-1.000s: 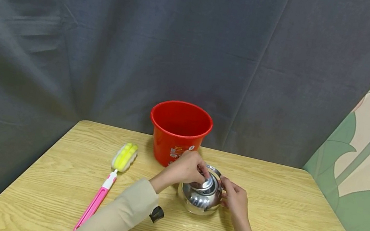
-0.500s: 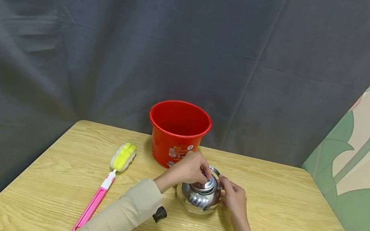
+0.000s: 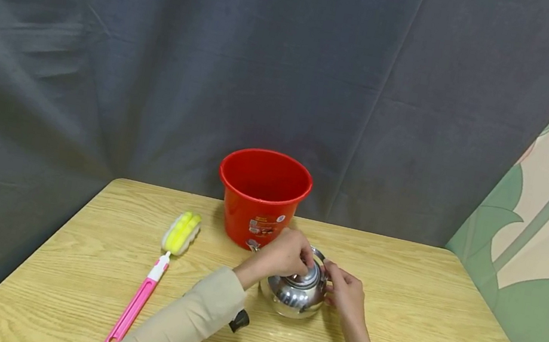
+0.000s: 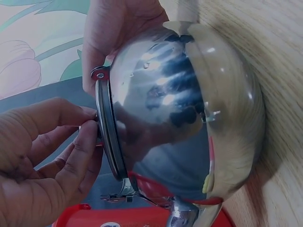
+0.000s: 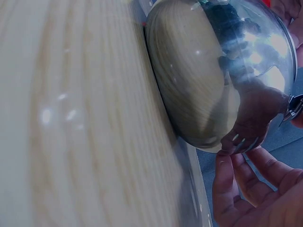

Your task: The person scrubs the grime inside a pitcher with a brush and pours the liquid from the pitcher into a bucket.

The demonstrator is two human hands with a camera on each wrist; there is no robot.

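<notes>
A shiny round metal kettle (image 3: 293,301) sits on the table, its spout (image 3: 253,245) pointing toward the bucket. My left hand (image 3: 288,253) is over the top, pinching the knob of the kettle lid (image 3: 310,278) between thumb and fingers. In the left wrist view the lid (image 4: 108,127) lies against the kettle's mouth, and the left hand (image 4: 52,151) partly hides the knob. On the right side, my right hand (image 3: 347,295) holds the kettle near the base of its handle (image 3: 319,255). The right wrist view shows its fingertips (image 5: 225,163) touching the lower body.
Behind the kettle stands a red bucket (image 3: 258,217) near the table's back edge. A sponge brush (image 3: 146,289) with a pink handle and yellow-white head lies to the left. Dark cloth (image 3: 216,64) hangs behind the wooden table (image 3: 443,332).
The left hand has lowered the lid from a tilted position over the opening to sit level on the kettle. The right hand keeps its hold, and the kettle has hardly moved.
</notes>
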